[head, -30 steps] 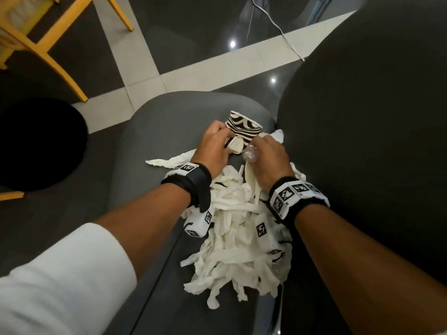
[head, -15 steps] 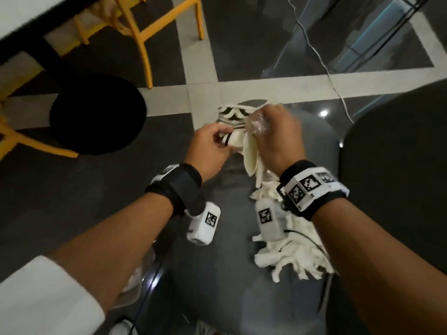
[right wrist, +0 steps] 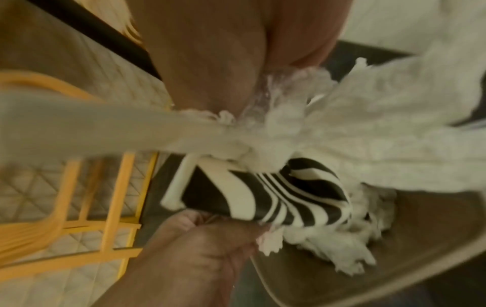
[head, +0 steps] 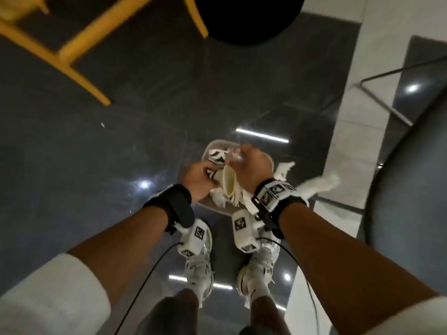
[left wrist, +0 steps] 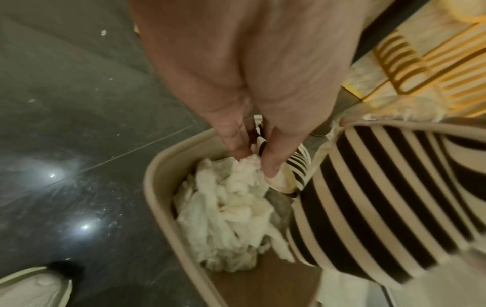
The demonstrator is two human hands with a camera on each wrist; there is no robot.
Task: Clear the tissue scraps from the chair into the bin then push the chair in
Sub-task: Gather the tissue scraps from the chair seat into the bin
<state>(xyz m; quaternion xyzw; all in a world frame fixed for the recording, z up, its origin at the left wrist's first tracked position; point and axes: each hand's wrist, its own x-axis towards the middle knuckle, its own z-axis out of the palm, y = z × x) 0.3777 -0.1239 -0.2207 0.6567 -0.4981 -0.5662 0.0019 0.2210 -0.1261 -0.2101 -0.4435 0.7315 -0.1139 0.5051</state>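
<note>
A beige bin (head: 271,163) stands on the dark floor in front of my feet, with white tissue scraps (left wrist: 228,218) piled inside. Both hands hover over it. My right hand (head: 242,160) grips a bunch of tissue strips (head: 232,192) and some clear plastic (right wrist: 263,93); the strips hang into the bin. My left hand (head: 205,175) pinches the black-and-white striped paper cup (right wrist: 276,195) together with a tuft of tissue (left wrist: 249,162). More blurred tissue (head: 319,184) trails to the right of the bin. The grey chair seat (head: 411,201) curves along the right edge.
My white sneakers (head: 200,269) stand just short of the bin. A yellow wooden chair (head: 79,44) and a round black base (head: 242,18) lie beyond it. A pale tile strip (head: 350,117) and a thin black metal frame (head: 387,76) are to the right.
Both hands have lifted the cup and a bunch of tissue off the chair seat and carried them left and down over the bin. My view has swung from the seat to the floor.
</note>
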